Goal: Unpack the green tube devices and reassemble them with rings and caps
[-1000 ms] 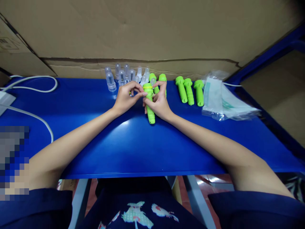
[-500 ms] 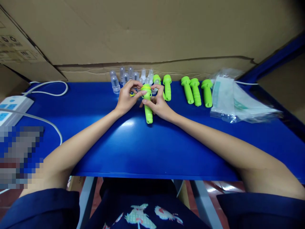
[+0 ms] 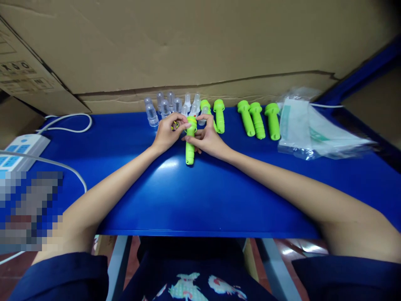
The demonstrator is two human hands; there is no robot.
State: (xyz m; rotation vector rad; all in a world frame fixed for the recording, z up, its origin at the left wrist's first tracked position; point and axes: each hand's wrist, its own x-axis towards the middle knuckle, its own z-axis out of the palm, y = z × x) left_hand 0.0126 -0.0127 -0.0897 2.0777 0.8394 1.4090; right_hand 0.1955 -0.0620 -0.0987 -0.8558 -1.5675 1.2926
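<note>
A lime-green torch-shaped handle (image 3: 189, 151) is held between my two hands, its wide ringed head away from me and its narrow end toward me. My left hand (image 3: 167, 133) pinches the left side of the head with thumb and fingertips. By those fingers a small yellow piece (image 3: 174, 125) shows, partly hidden. My right hand (image 3: 211, 141) grips the handle from the right, thumb across its body and the index finger reaching toward the head. Just beyond the hands stand several clear plastic domed caps (image 3: 165, 109) and whitish translucent pieces (image 3: 196, 101).
Several similar green handles (image 3: 246, 118) lie along the back of the blue table (image 3: 188, 205). Clear plastic bags (image 3: 296, 125) lie at the right. A white power strip (image 3: 25, 150) with its cable sits at the left. Cardboard (image 3: 188, 50) walls the rear.
The green handle has turned slightly, its near end swinging left. Both hands keep hold of it, with small finger shifts. The camera view has moved a little.
</note>
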